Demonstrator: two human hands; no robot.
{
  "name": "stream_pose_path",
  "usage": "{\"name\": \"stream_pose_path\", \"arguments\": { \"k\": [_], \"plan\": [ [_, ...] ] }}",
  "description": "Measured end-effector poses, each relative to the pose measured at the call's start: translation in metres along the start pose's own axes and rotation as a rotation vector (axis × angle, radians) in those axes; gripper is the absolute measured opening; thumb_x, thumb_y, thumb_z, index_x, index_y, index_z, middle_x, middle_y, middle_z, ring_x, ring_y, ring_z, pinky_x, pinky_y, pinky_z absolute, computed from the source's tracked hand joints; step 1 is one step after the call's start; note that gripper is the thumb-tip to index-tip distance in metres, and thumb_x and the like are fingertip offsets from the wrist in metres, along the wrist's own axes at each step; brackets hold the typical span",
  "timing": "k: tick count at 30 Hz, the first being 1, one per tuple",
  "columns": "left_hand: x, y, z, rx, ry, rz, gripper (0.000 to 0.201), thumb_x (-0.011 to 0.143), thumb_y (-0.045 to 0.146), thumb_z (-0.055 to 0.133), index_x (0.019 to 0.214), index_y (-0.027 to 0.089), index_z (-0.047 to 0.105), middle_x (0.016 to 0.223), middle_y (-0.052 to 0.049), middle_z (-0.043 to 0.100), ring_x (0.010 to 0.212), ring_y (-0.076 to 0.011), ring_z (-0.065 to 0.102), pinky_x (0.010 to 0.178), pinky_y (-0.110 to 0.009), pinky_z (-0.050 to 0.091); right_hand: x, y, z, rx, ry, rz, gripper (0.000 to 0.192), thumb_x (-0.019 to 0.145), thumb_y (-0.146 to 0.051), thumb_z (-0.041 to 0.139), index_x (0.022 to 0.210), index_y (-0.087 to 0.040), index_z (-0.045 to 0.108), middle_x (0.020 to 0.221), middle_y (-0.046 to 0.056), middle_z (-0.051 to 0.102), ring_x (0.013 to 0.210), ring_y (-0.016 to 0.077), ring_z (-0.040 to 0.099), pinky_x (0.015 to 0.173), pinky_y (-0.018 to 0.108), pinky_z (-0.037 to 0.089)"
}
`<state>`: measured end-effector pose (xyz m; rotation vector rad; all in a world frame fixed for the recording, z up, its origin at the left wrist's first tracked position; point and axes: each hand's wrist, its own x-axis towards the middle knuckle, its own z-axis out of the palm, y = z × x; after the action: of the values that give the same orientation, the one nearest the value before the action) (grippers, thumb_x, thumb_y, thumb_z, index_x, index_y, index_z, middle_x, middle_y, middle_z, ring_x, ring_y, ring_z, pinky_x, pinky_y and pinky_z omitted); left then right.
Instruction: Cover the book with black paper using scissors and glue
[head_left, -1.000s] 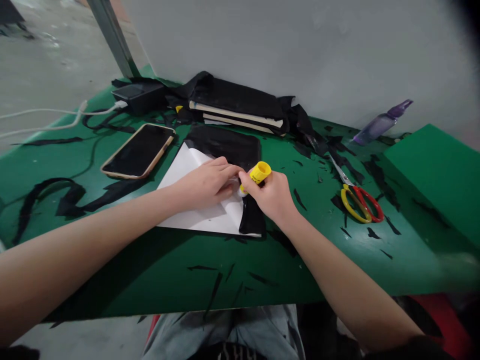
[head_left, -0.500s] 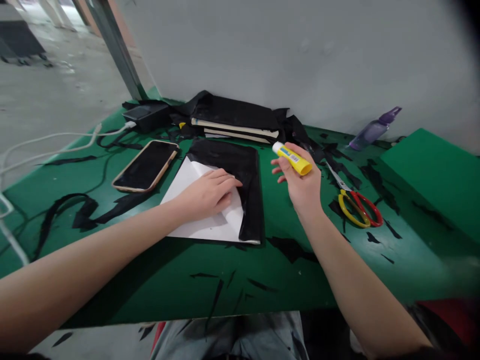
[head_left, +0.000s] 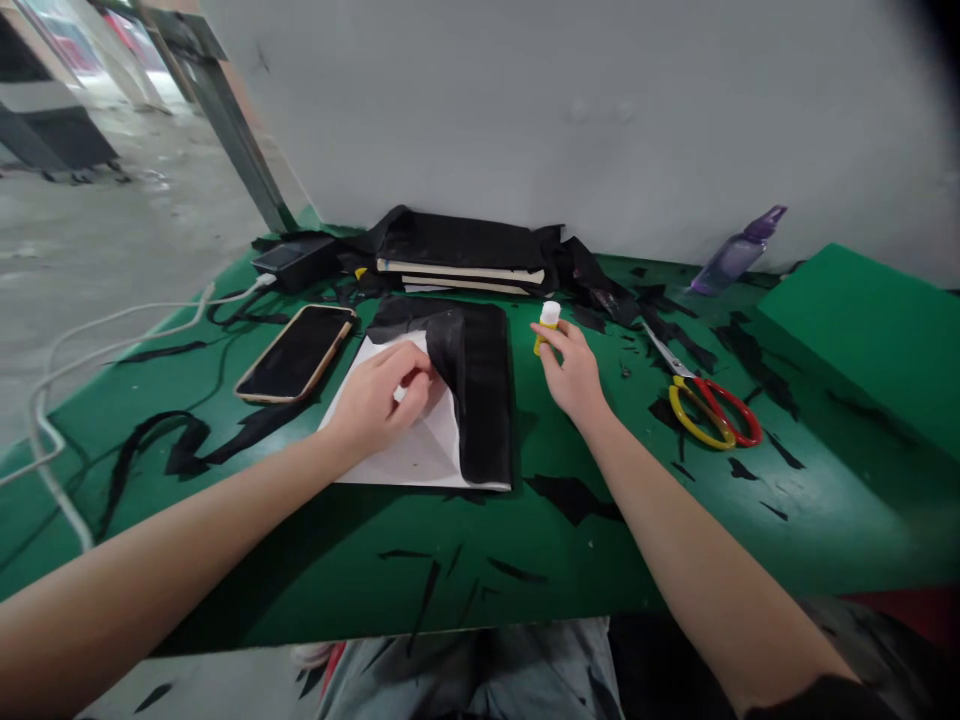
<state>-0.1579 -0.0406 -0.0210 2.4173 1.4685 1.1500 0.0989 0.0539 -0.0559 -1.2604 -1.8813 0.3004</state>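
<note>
The right hand [head_left: 576,375] has brought the glue stick [head_left: 547,326] down from mid-air and stands it upright on the green surface [head_left: 600,540], fingers closed around it. The left hand [head_left: 375,395], earlier flat, now pinches the black sheet [head_left: 480,390] over the white paper [head_left: 409,450].

Even, soft light falls from above on my green desk [head_left: 675,560]; my arms throw faint shadows toward its near edge. Daylight glares at the far left. Picture corners darken and bend; the edges blur slightly.
</note>
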Motion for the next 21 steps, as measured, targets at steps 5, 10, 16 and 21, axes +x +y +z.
{"name": "stream_pose_path", "arguments": {
  "k": [5, 10, 16, 21],
  "plan": [
    [-0.006, 0.009, -0.009, -0.226, -0.082, -0.314, 0.037, 0.091, 0.037, 0.04, 0.059, 0.019, 0.045, 0.057, 0.002, 0.047, 0.057, -0.0125, 0.044, 0.054, -0.026, 0.034, 0.0, -0.002, -0.001, 0.02, 0.046, 0.004, 0.029, 0.086, -0.026, 0.048, 0.103, -0.02, 0.071, 0.128, 0.011, 0.054, 0.113, 0.0202, 0.055, 0.1, 0.04, 0.042],
    [-0.007, 0.014, -0.011, -0.348, -0.117, -0.456, 0.035, 0.085, 0.044, 0.05, 0.061, 0.019, 0.052, 0.059, 0.002, 0.055, 0.058, -0.0123, 0.048, 0.053, -0.025, 0.036, 0.001, -0.002, -0.001, 0.032, 0.071, 0.035, 0.021, 0.083, -0.025, 0.05, 0.084, -0.021, 0.071, 0.135, 0.009, 0.05, 0.112, 0.0224, 0.057, 0.093, 0.042, 0.047],
    [-0.01, 0.013, -0.013, -0.442, -0.145, -0.49, 0.026, 0.081, 0.036, 0.056, 0.063, 0.019, 0.054, 0.059, 0.002, 0.054, 0.059, -0.013, 0.051, 0.058, -0.026, 0.042, -0.001, -0.02, -0.014, -0.025, 0.298, 0.0, 0.017, 0.085, -0.024, 0.044, 0.089, -0.022, 0.061, 0.141, 0.011, 0.041, 0.129, 0.0256, 0.043, 0.1, 0.048, 0.04],
    [-0.02, -0.001, -0.014, -0.629, -0.161, -0.535, 0.021, 0.078, 0.04, 0.064, 0.074, 0.019, 0.062, 0.069, -0.002, 0.063, 0.068, -0.0165, 0.06, 0.066, -0.031, 0.051, -0.014, -0.065, -0.023, 0.217, 0.217, -0.114, 0.013, 0.089, -0.028, 0.042, 0.096, -0.023, 0.051, 0.101, 0.007, 0.06, 0.096, 0.0164, 0.059, 0.083, 0.034, 0.047]
  ]
}}
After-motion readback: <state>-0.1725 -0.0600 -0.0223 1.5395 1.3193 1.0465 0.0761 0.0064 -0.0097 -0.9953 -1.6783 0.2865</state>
